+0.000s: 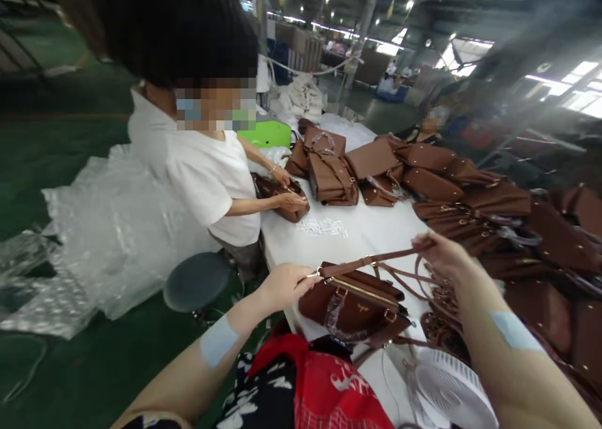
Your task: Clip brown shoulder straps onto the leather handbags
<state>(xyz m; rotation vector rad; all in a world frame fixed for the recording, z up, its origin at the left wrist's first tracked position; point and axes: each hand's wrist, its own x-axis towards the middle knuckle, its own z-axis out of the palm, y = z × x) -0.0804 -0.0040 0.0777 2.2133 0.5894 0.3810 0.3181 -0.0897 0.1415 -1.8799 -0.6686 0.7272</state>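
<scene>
A brown handbag (362, 313) with a gold zipper and plastic-wrapped handle stands at the near edge of the white table (371, 228). Just above its left end, my left hand (286, 285) pinches the metal clasp of a brown strap (367, 263). The strap runs fairly taut over the bag to my right hand (442, 253), whose fingers are closed around its other part. More brown straps (442, 300) hang and lie in a tangle below my right hand.
Across the table's left side, a person in a white shirt (202, 172) handles another brown bag (294, 212). Small white pieces (324, 228) lie nearby. Brown bags (489, 197) pile up at right. A white fan (451, 385) sits near me; a stool (197, 281) stands left.
</scene>
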